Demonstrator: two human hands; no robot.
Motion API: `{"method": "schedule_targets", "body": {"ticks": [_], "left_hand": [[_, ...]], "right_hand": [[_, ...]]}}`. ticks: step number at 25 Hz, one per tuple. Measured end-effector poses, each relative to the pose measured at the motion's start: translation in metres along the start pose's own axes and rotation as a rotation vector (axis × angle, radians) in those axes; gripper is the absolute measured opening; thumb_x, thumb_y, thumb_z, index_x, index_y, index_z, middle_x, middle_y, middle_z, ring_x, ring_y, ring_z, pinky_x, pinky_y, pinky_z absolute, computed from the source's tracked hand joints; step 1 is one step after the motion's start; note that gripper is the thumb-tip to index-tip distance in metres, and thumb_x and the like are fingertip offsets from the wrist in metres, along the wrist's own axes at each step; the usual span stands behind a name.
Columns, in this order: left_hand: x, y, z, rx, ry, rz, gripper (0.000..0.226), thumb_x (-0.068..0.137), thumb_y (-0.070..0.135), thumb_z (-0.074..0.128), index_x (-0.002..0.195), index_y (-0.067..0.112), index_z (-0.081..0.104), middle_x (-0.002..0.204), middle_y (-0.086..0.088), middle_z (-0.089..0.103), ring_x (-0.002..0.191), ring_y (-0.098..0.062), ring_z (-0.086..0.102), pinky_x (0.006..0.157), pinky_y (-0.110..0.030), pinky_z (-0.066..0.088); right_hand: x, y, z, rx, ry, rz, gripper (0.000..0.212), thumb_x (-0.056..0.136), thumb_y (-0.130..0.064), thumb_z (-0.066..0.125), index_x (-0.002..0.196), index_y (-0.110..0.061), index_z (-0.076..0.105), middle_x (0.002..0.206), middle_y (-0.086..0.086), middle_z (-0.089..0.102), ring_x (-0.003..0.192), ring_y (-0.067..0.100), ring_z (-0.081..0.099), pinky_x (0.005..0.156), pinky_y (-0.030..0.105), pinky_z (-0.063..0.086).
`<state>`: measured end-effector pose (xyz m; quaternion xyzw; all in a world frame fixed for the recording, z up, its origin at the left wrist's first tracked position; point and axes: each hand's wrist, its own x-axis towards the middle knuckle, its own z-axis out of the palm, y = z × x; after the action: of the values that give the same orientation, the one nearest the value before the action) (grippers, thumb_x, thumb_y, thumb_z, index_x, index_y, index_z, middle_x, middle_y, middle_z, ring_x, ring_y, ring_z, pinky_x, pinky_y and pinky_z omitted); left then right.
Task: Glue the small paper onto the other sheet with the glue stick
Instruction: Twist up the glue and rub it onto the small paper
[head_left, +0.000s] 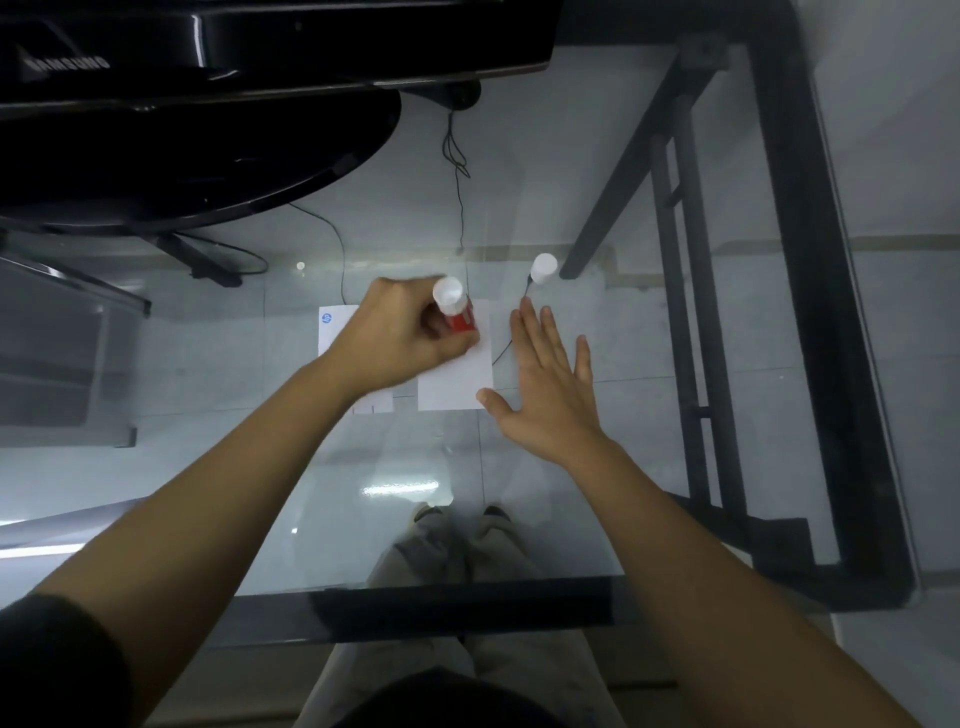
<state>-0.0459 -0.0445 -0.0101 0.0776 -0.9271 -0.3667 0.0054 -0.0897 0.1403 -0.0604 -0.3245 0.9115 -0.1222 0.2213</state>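
My left hand (400, 330) is closed around a red glue stick (457, 312) with a white end, holding it over a white paper (457, 384) on the glass table. The stick looks blurred. A second white sheet (337, 327) with a small blue logo lies to the left, mostly under my left hand and forearm. My right hand (545, 384) is flat and open, fingers spread, its thumb touching the right edge of the white paper. A white cap (543, 268) stands on the glass beyond my right hand.
A black monitor (208, 62) with a round base fills the far left of the glass table (675, 415). Thin black cables (457, 156) run across the glass toward the papers. The black table frame (779, 260) runs along the right side. My legs show through the glass.
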Motion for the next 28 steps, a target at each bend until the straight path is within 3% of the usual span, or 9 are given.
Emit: {"method": "schedule_targets", "body": {"ticks": [4,8,14,17,22,25,28], "left_hand": [[-0.012,0.011,0.01,-0.013,-0.099,0.075,0.023,0.075,0.024,0.075,0.086,0.007,0.065,0.079,-0.007,0.071,0.067,-0.017,0.065,0.066,-0.028,0.053],[0.019,0.005,-0.001,0.073,0.006,0.033,0.026,0.077,0.024,0.074,0.089,0.004,0.064,0.081,-0.01,0.07,0.071,-0.022,0.065,0.07,-0.031,0.053],[-0.016,0.015,0.014,-0.017,-0.091,0.059,0.019,0.075,0.023,0.075,0.084,0.009,0.066,0.076,-0.004,0.071,0.064,-0.011,0.064,0.065,-0.022,0.052],[0.003,0.009,0.011,0.022,-0.037,0.018,0.024,0.076,0.024,0.074,0.087,0.005,0.064,0.079,-0.007,0.071,0.067,-0.017,0.064,0.065,-0.025,0.051],[0.036,0.003,0.005,0.08,0.082,-0.027,0.028,0.075,0.025,0.074,0.086,0.002,0.062,0.078,-0.012,0.069,0.066,-0.018,0.056,0.061,-0.016,0.036],[0.021,0.005,0.005,0.051,0.075,-0.044,0.03,0.075,0.029,0.074,0.088,0.004,0.063,0.079,-0.008,0.07,0.068,-0.019,0.061,0.061,-0.018,0.044],[-0.014,0.008,0.008,0.014,-0.006,-0.036,0.029,0.074,0.027,0.075,0.089,0.005,0.064,0.083,-0.009,0.071,0.07,-0.019,0.065,0.067,-0.033,0.055]], "right_hand": [[0.0,-0.001,0.0,0.0,-0.011,0.001,0.086,0.088,-0.056,0.04,0.145,-0.02,-0.014,0.155,-0.003,-0.019,0.14,0.014,-0.021,0.108,0.044,-0.019],[0.0,-0.001,-0.002,0.011,-0.003,0.004,0.086,0.088,-0.053,0.043,0.145,-0.019,-0.012,0.156,-0.003,-0.018,0.141,0.014,-0.02,0.11,0.045,-0.017],[0.0,-0.001,-0.003,0.003,-0.007,0.001,0.085,0.088,-0.056,0.039,0.145,-0.02,-0.014,0.155,-0.002,-0.019,0.141,0.016,-0.021,0.109,0.045,-0.018],[-0.001,-0.002,-0.002,-0.002,-0.005,0.001,0.086,0.088,-0.055,0.041,0.145,-0.019,-0.012,0.156,-0.002,-0.018,0.141,0.016,-0.02,0.109,0.045,-0.017],[0.0,-0.002,-0.002,0.003,-0.009,0.007,0.086,0.088,-0.054,0.042,0.145,-0.018,-0.011,0.156,-0.001,-0.017,0.141,0.016,-0.018,0.111,0.047,-0.015],[0.0,-0.001,-0.002,-0.002,-0.004,0.007,0.086,0.088,-0.054,0.042,0.145,-0.018,-0.012,0.156,-0.002,-0.018,0.141,0.016,-0.019,0.11,0.046,-0.016],[-0.001,-0.001,-0.001,-0.003,0.008,-0.001,0.086,0.088,-0.054,0.042,0.145,-0.018,-0.012,0.156,-0.002,-0.018,0.141,0.015,-0.02,0.11,0.045,-0.017]]}}
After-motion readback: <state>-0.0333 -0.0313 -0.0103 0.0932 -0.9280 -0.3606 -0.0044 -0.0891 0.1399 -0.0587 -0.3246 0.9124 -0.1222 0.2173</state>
